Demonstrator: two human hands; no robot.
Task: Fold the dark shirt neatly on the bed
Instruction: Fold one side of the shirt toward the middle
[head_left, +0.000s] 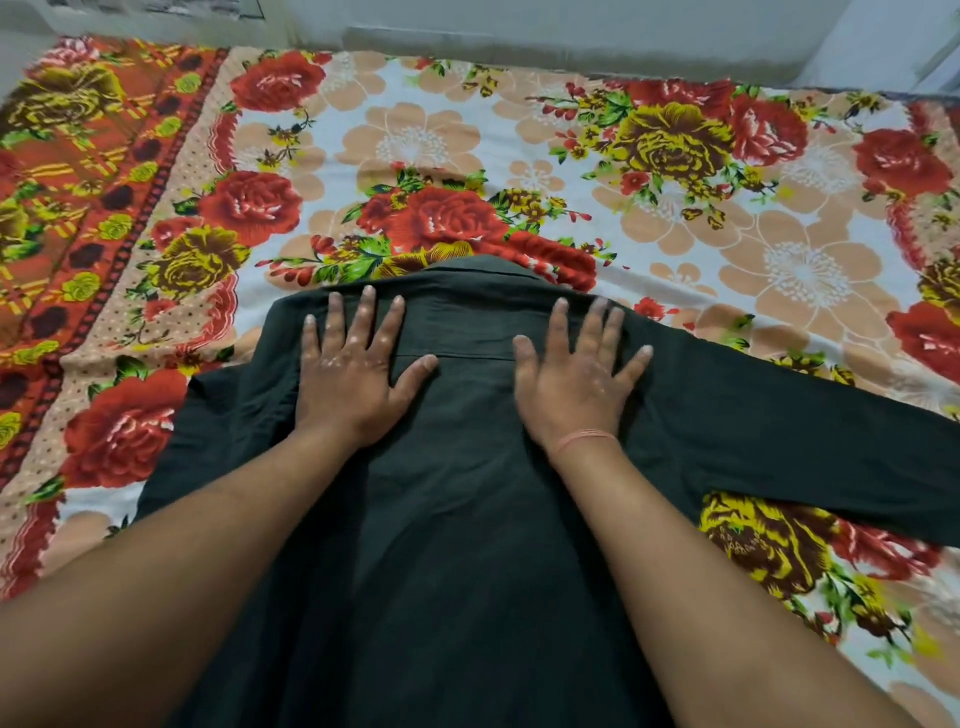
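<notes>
Soft, even light left barely any shadow, though the dark shirt (467, 545) showed little detail. Wide-angle distortion bowed the floral bedsheet (519, 130) at its edges, and its near right corner was blurred.

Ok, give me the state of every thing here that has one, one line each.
dark shirt: spread flat on the bed, collar at the far end, not yet folded.
right-side sleeve: stretched straight out, unfolded.
left hand: open, fingers spread, pressing flat on the shirt below the collar.
right hand: open, fingers spread, pressing flat on the shirt.
floral bedsheet: spread over the bed.
</notes>
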